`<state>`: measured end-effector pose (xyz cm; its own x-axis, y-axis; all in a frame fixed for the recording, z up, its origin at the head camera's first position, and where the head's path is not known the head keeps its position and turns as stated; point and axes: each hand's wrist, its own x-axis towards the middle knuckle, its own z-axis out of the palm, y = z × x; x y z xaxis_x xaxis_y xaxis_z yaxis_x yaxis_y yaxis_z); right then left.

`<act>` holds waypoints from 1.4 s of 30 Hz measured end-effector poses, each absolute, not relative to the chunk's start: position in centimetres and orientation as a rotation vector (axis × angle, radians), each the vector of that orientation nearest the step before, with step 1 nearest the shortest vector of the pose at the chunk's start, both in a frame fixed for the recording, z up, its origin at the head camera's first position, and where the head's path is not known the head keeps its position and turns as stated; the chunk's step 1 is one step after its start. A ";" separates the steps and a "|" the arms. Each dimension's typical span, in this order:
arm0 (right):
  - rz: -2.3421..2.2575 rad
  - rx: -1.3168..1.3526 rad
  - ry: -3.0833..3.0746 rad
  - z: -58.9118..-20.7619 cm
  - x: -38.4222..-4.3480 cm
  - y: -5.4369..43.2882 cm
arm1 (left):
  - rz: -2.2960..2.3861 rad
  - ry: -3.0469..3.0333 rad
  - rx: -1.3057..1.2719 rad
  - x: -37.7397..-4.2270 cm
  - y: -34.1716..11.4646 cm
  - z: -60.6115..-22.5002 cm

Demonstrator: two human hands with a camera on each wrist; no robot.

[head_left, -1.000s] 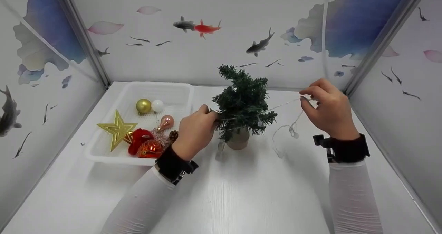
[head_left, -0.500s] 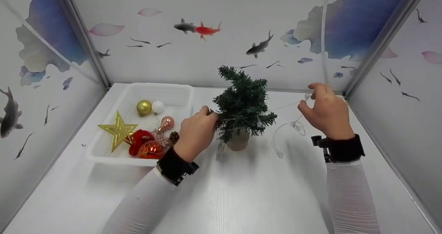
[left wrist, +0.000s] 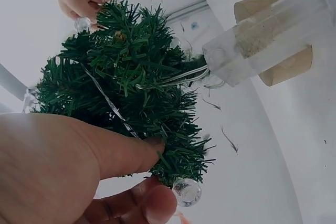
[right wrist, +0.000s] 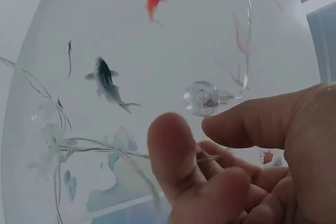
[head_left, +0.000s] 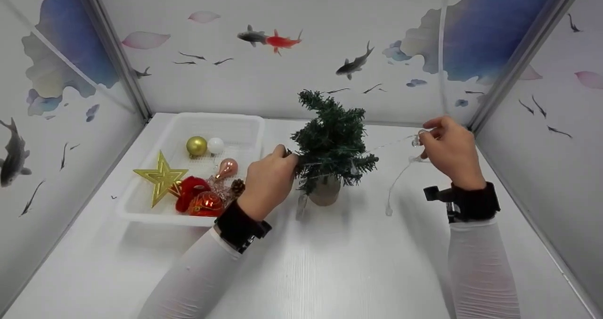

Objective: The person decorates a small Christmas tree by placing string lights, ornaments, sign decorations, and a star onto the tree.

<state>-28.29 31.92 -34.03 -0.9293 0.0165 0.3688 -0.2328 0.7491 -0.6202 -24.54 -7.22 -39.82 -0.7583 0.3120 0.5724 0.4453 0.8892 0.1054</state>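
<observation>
A small green Christmas tree (head_left: pixel 334 135) stands on a round, light-brown base (head_left: pixel 325 192). My left hand (head_left: pixel 268 182) pinches a branch at the tree's left side; in the left wrist view a thin wire runs under the thumb (left wrist: pixel 126 153). Clear string lights wrap the tree, and their transparent box (left wrist: pixel 226 59) hangs beside the base. To the tree's right, my right hand (head_left: pixel 452 154) holds the wire between curled fingers, with a stretch leading back to the branches. One clear bulb (right wrist: pixel 203 98) sits by the right thumb. A loose tail ending in a bulb (head_left: pixel 388 210) dangles below.
Left of the tree is a white plastic tray (head_left: pixel 216 116). In it are a gold star (head_left: pixel 161 177), gold ball (head_left: pixel 196 146), white ball (head_left: pixel 215 145), red ornament (head_left: pixel 206 203) and pinecone (head_left: pixel 238 186). Printed panels (head_left: pixel 292 83) enclose the white table (head_left: pixel 301 272) behind and at both sides.
The right hand's fingers spread, then closed on the wire again, slightly farther right. The tangled loop below rose to the hand, and the tail hangs straighter. The left hand stayed put.
</observation>
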 end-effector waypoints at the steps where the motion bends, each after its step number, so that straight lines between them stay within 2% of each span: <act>1: 0.999 0.171 -2.589 -34.1 -28.4 32.1 | -0.319 -2.494 -0.545 -24.5 -7.2 -39.8; 12: 1.411 0.208 -2.495 -34.4 -31.2 33.6 | -0.340 -2.511 -0.553 -24.6 -7.3 -39.8; 30: 0.971 0.309 -2.795 -33.3 -34.5 34.3 | -0.317 -2.512 -0.549 -24.6 -7.2 -39.9; 42: 1.005 0.296 -2.728 -34.2 -35.0 33.2 | -0.315 -2.488 -0.565 -24.6 -7.3 -40.0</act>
